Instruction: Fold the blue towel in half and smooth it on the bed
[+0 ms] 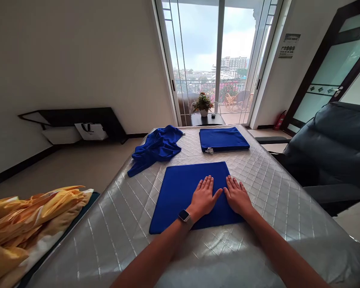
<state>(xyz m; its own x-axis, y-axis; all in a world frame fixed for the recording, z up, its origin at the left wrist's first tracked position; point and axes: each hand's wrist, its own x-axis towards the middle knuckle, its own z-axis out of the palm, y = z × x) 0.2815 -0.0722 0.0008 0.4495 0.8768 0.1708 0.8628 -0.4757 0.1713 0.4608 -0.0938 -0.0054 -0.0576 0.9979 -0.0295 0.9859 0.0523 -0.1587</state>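
A flat blue cloth [180, 192], folded into a rectangle, lies in front of me on the silvery quilted cover [132, 224]. My left hand [204, 196] rests flat on it, fingers stretched forward and thumb out to the right; a watch sits on that wrist. My right hand [237, 196] lies palm down along the cloth's right edge, its fingers extended. Neither hand grips anything. Beyond them, a folded stack of blue cloth [225, 140] with a white tag lies at the far right. A crumpled blue cloth [157, 148] spreads at the far left.
Yellow-orange fabric [39, 216] is heaped at the lower left. A black armchair [330, 144] stands close on the right. Past the far edge, a potted plant [203, 105] sits on a small table before glass sliding doors. White bags [91, 131] are by the left wall.
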